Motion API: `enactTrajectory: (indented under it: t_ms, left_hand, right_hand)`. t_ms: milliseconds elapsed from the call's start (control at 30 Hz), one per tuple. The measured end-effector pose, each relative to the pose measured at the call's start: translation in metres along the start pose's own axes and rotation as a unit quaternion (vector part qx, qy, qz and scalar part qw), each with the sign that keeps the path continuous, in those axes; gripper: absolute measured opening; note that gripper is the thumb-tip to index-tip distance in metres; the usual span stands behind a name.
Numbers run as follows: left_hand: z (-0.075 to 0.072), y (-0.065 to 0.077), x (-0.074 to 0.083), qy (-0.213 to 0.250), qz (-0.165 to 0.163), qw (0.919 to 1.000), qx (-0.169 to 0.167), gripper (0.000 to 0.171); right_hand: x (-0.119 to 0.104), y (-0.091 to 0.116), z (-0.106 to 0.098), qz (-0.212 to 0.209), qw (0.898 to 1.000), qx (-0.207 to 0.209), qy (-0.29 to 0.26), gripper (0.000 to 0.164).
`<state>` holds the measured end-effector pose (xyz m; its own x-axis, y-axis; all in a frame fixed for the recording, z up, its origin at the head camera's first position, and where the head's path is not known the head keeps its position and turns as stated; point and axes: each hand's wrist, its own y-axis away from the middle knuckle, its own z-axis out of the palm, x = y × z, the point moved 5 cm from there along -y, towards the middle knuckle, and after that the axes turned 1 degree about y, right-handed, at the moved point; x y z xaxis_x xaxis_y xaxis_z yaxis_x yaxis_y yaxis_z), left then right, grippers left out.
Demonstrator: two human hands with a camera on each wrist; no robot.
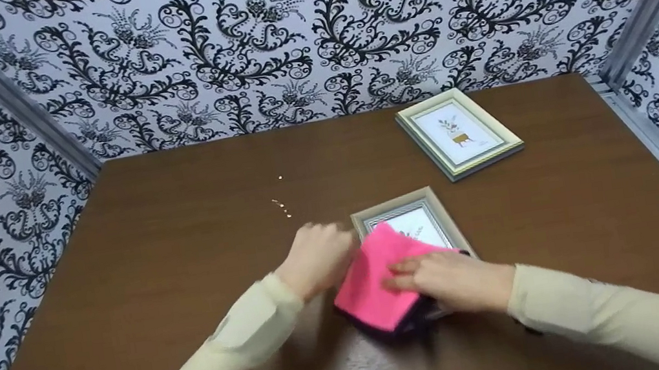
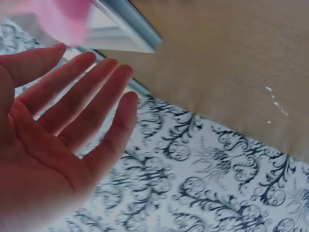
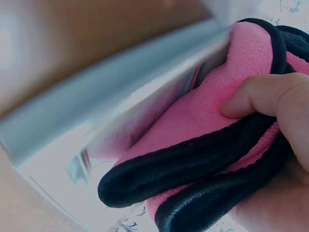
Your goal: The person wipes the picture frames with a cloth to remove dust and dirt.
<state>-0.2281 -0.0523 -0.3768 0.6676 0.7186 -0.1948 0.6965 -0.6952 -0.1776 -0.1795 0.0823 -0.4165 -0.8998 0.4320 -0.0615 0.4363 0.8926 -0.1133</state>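
Note:
A folded pink cloth point(image 1: 376, 279) with black edging covers the lower part of a beige picture frame point(image 1: 449, 219) on the table. My right hand point(image 1: 448, 278) holds the cloth against the frame; in the right wrist view the thumb point(image 3: 251, 96) presses into its folds point(image 3: 193, 121). Beside the frame's left edge is my left hand point(image 1: 318, 258), blurred in the head view. The left wrist view shows that hand point(image 2: 72, 121) palm up, its fingers extended and nothing in them. The cloth and right hand hide much of the picture.
A second cream-coloured frame point(image 1: 459, 133), with a potted plant picture, lies farther back on the right. Small pale flecks point(image 1: 281, 205) mark the brown table point(image 1: 180, 233) left of the frames. Patterned walls point(image 1: 281, 35) bound the table at the back and sides.

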Motion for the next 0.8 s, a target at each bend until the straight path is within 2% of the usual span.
enactTrajectory:
  t_ms: [100, 200, 300, 400, 467, 567, 667, 800]
  left_hand:
    - [-0.009, 0.019, 0.014, -0.02, 0.015, 0.9996, 0.017, 0.006]
    - [-0.018, 0.034, 0.036, -0.052, 0.033, 0.9969, 0.05, 0.007]
    - [-0.026, 0.047, 0.063, -0.083, 0.066, 0.9894, 0.1, 0.006]
    - [-0.028, 0.054, 0.09, -0.094, 0.104, 0.9819, 0.127, 0.007]
    - [-0.025, 0.055, 0.102, -0.098, 0.124, 0.9786, 0.132, 0.008]
    - [-0.015, 0.053, 0.115, -0.103, 0.135, 0.9789, 0.113, 0.007]
    - [0.0, 0.05, 0.126, -0.106, 0.137, 0.9799, 0.099, 0.011]
    - [0.016, 0.045, 0.136, -0.114, 0.126, 0.9785, 0.117, 0.016]
  right_hand:
    - [0.018, -0.015, 0.0, 0.024, 0.999, -0.006, -0.025, 0.053]
    - [0.032, -0.027, -0.001, 0.034, 0.999, -0.006, -0.041, 0.05]
    - [0.044, -0.037, -0.002, 0.045, 0.998, -0.006, -0.046, 0.049]
    - [0.052, -0.041, -0.003, 0.061, 0.997, -0.014, -0.052, 0.051]
    - [0.054, -0.043, -0.004, 0.065, 0.997, -0.014, -0.048, 0.052]
    - [0.055, -0.048, -0.004, 0.063, 0.997, -0.008, -0.04, 0.054]
    - [0.056, -0.052, -0.003, 0.068, 0.997, -0.004, -0.032, 0.057]
    - [0.054, -0.054, -0.001, 0.084, 0.996, -0.017, -0.033, 0.057]
